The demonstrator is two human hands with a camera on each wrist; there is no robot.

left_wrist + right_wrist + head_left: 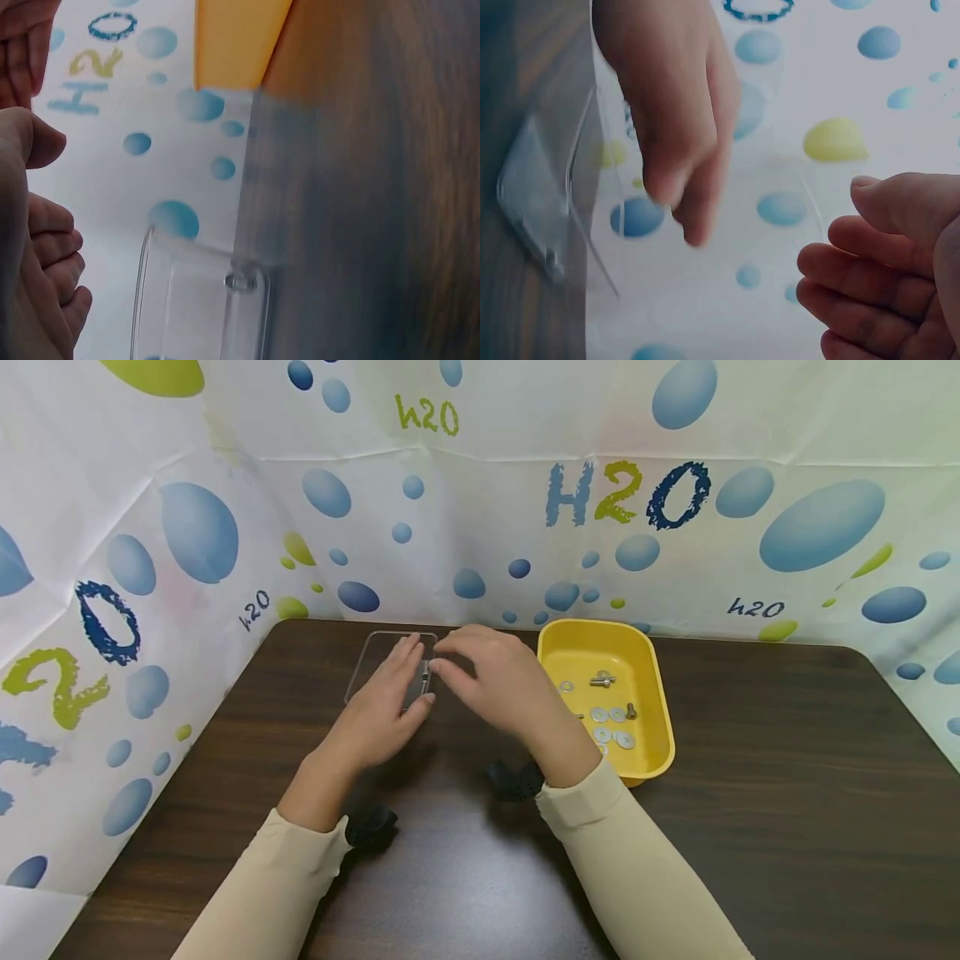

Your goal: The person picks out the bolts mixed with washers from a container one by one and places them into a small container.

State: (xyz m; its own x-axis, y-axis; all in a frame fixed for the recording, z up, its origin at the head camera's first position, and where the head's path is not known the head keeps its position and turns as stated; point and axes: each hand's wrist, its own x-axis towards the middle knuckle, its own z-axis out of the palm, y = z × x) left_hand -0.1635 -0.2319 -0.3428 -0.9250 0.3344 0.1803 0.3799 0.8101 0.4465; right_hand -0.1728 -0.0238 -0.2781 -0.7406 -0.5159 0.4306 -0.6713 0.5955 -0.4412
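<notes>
A clear plastic box (377, 653) stands at the back left of the table, with a small shiny metal piece (426, 672) inside by its right wall. In the left wrist view the same metal piece (241, 281) shows blurred through the box wall. My left hand (382, 706) is over the box with its fingers extended. At the box's right side, my right hand (498, 681) has its fingers loosely bent. The right wrist view shows the right hand (885, 262) with nothing between thumb and fingers, and the left hand (679, 112) across from it.
A yellow tray (662, 735) is just right of my right hand, holding several flat washers (624, 740) and a few bolts (602, 681). The dark wooden table (787, 793) meets a white, droplet-printed cloth (480, 493) along its back edge.
</notes>
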